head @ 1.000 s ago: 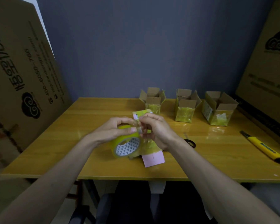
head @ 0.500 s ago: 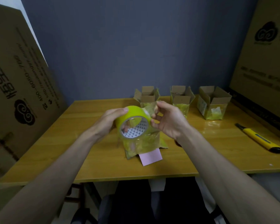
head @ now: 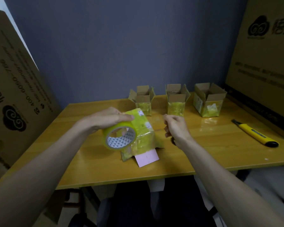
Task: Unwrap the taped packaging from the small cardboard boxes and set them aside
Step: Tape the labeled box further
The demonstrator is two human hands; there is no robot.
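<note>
- Left hand (head: 107,119) grips a roll of yellow-tinted clear tape (head: 120,136) from above, thumb on the near rim; roll tilted, its open core facing the camera, white triangle pattern on the inner cardboard.
- Right hand (head: 176,128) raised just right of the package, fingers curled with fingertips pinched together — looks like a thin tape strand runs from them toward the package, too faint to be sure.
- Taped box (head: 141,126) lies on the wooden table (head: 203,154) at centre, between the two hands, wrapped in yellow tape, small white labels on top; tape roll overlaps its left side, contact unclear.
- Pink paper slip (head: 147,158) sticks out from under the box's near edge, flat on the table.
- Three small opened cardboard boxes in a row at the far edge, flaps up, yellow tape on the fronts: left (head: 142,99), middle (head: 176,99), right (head: 208,99) — well apart from the hands.
- Yellow utility knife (head: 256,135) lies on the table at right, black cap toward the camera.
- Small dark object, mostly hidden behind the right wrist, cannot identify.
- Large printed cartons lean at left (head: 15,89) and right (head: 266,63).
</note>
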